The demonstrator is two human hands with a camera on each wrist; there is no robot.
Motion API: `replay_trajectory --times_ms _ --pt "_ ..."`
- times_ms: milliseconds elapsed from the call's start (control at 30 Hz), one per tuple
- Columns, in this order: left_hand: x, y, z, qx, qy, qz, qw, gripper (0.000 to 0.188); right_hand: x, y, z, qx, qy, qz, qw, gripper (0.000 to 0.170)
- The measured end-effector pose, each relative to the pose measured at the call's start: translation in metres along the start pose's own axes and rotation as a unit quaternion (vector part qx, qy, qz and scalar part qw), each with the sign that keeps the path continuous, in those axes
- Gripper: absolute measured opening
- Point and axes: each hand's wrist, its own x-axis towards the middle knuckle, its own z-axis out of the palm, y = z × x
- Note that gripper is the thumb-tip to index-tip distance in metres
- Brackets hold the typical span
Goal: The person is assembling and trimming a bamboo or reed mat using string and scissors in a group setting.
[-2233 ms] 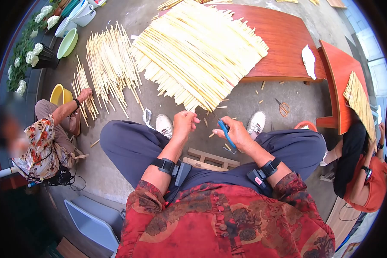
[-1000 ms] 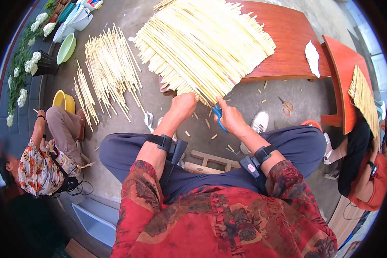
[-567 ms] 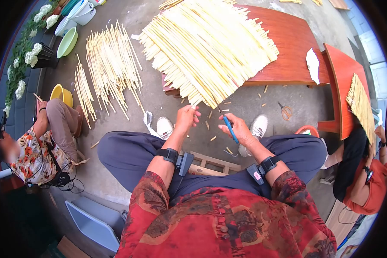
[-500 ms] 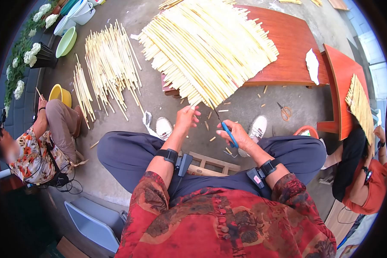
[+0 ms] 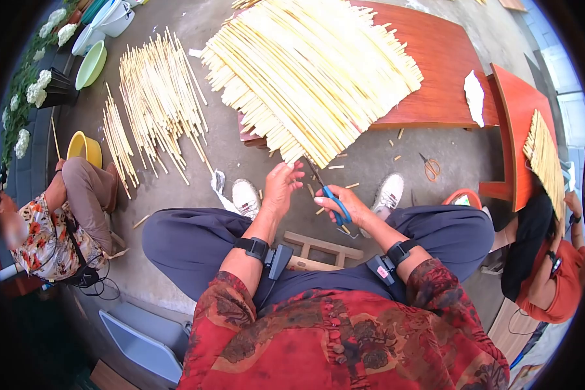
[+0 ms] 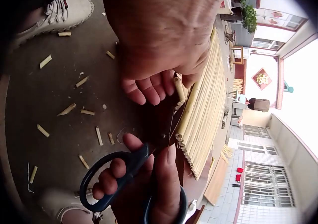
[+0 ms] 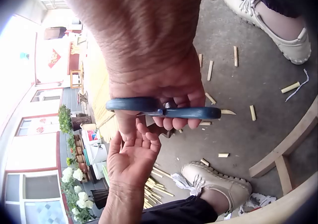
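A large mat of pale yellow stalks [image 5: 312, 78] lies over a red-brown table, its near corner jutting toward me. My left hand [image 5: 281, 190] holds that corner; in the left wrist view its thumb is against the stalk ends [image 6: 180, 90] and the fingers curl underneath. My right hand [image 5: 331, 203] grips blue-handled scissors [image 7: 130, 103], fingers and thumb through the loops. The scissors' blades [image 6: 171, 124] point up at the cut ends beside my left fingers. In the right wrist view my left hand [image 7: 131, 159] shows palm up beyond the scissors.
Cut stalk pieces [image 6: 67, 109] litter the floor around my shoes [image 5: 387, 193]. Loose stalks [image 5: 159, 97] lie at left near a seated person [image 5: 52, 221]. Other scissors [image 5: 429, 167] rest on the floor. A wooden stool frame [image 5: 318, 250] stands between my legs; another person [image 5: 552, 273] sits at right.
The scissors went up to the mat's near edge about one second ago, then came back down. Since then my right hand has shifted slightly left and lower. The left person's stick has risen.
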Motion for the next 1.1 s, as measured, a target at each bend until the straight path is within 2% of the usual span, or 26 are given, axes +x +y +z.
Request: replay_trajectory --times_ms 233,333,400,533,633,833,1033,1100 --pt "0.015 -0.004 -0.005 0.045 0.036 0.006 0.998 0.018 0.000 -0.008 -0.001 -0.025 0.010 0.006 1.000 0.046" --pt "0.018 -0.003 -0.008 0.072 0.030 -0.005 0.997 0.017 0.001 -0.010 -0.001 -0.022 0.018 0.023 0.999 0.046" --pt "0.019 -0.003 -0.010 0.086 0.015 0.008 0.996 0.017 -0.001 -0.014 -0.003 -0.082 0.043 0.011 0.996 0.047" --pt "0.017 -0.003 -0.009 0.064 -0.003 0.010 0.998 0.017 -0.001 -0.016 -0.006 -0.106 0.050 0.004 0.993 0.045" --pt "0.022 -0.006 -0.014 0.117 -0.021 0.029 0.992 0.018 -0.001 -0.015 -0.007 -0.107 0.048 0.001 0.993 0.044" --pt "0.018 -0.005 -0.012 0.135 -0.019 0.024 0.990 0.020 0.002 -0.003 -0.002 -0.046 0.027 -0.007 0.999 0.036" --pt "0.017 -0.013 -0.014 0.116 -0.028 0.025 0.993 0.021 -0.001 0.002 -0.002 -0.081 0.053 -0.028 0.995 0.022" --pt "0.017 -0.012 -0.014 0.110 -0.032 0.024 0.993 0.021 -0.002 -0.001 -0.002 -0.150 0.081 -0.052 0.984 0.018"
